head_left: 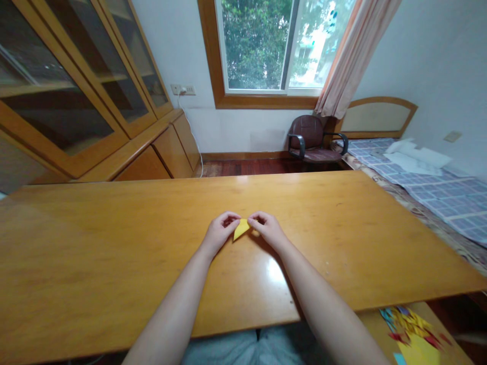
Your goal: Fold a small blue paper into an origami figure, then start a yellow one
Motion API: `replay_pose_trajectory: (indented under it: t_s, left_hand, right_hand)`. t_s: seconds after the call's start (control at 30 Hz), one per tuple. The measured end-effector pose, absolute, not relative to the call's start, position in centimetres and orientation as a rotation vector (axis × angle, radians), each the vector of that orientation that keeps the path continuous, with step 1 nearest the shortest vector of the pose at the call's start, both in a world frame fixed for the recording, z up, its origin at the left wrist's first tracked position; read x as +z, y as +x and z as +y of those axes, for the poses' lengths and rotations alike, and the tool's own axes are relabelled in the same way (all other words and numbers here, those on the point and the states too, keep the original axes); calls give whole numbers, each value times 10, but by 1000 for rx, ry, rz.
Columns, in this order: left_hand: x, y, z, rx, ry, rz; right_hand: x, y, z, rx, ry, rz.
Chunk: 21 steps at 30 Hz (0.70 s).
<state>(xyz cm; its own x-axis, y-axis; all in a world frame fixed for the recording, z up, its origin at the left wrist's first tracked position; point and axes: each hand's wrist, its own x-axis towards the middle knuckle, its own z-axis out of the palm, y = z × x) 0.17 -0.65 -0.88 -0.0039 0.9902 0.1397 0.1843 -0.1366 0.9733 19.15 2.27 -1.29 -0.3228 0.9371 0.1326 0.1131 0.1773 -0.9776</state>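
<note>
A small piece of folded yellow paper is held just over the middle of the wooden table, one pointed corner hanging down toward me. My left hand pinches its upper left edge between thumb and fingers. On the opposite side, my right hand grips the upper right edge the same way. Both hands are closed, and the fingertips behind the paper are partly hidden.
At the lower right, a lower surface bears yellow sheets and several colourful folded paper pieces. Beyond the table stand a brown armchair, a bed and a glass-door cabinet. A white cord hangs from the wall socket.
</note>
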Motion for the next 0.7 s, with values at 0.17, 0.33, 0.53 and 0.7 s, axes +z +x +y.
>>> replay_pose_trajectory:
  t_s: [0.17, 0.33, 0.53, 0.7]
  left_hand:
    - [-11, 0, -5, 1290, 1422, 1317]
    - [-12, 0, -4, 1351, 1394, 1311]
    - [-11, 0, -4, 1329, 1403, 1298]
    - [-12, 0, -4, 1316, 1425, 1299]
  right_hand:
    - [-13, 191, 23, 1288, -1003, -1543]
    - [-10, 190, 22, 1325, -1027, -1566]
    - [-11, 191, 23, 1386, -986, -1510]
    - [-9, 191, 24, 1432, -1009, -1424]
